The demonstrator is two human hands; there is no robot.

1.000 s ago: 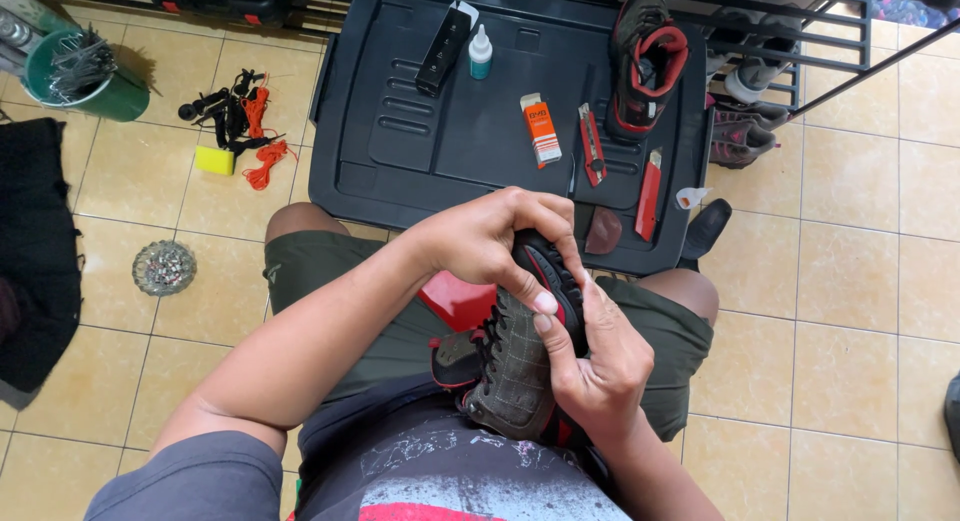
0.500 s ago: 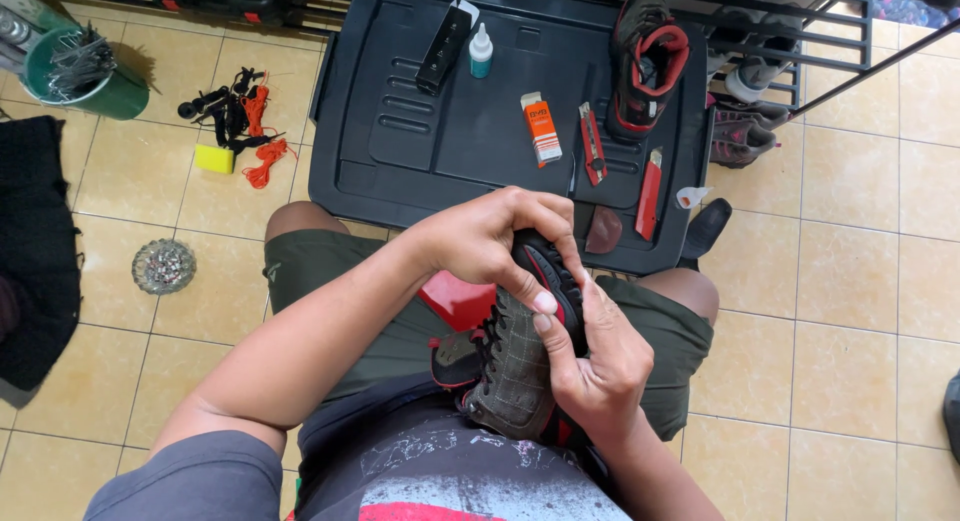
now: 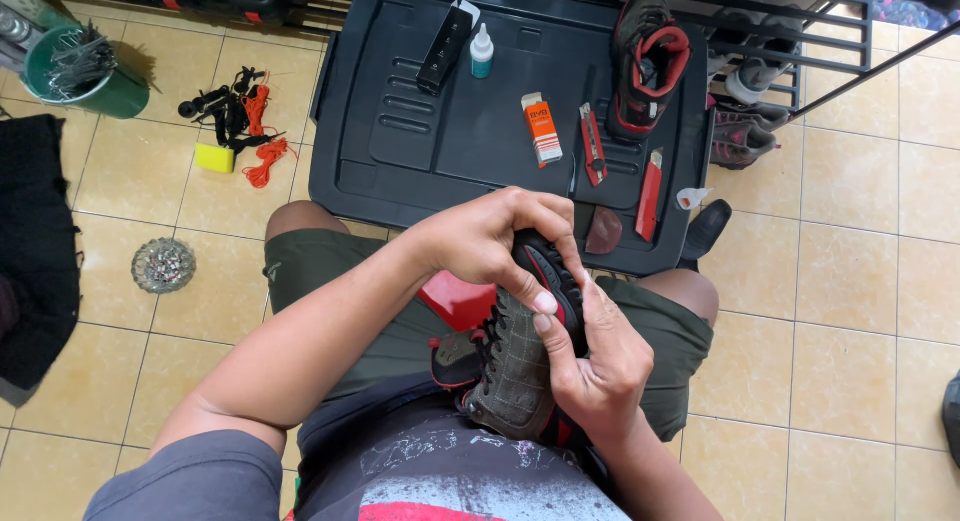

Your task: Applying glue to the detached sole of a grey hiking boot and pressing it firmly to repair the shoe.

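Note:
A grey-brown shoe (image 3: 515, 366) with a black and red sole rests on my lap, toe pointing away from me. My left hand (image 3: 495, 238) curls over the toe end, its thumb pressing on the sole's edge. My right hand (image 3: 595, 366) grips the shoe's right side, forefinger laid along the sole near the left thumb. Both hands squeeze the sole against the upper. A red stool (image 3: 455, 299) shows between my knees under the shoe.
A black plastic tray (image 3: 400, 171) lies on the tiled floor ahead, holding a matching shoe (image 3: 645, 66), an orange box (image 3: 541, 128), two red utility knives (image 3: 592, 144), a small glue bottle (image 3: 482, 53) and a black box (image 3: 445, 46). A shoe rack (image 3: 800, 41) stands at the right; a green bucket (image 3: 85, 76) far left.

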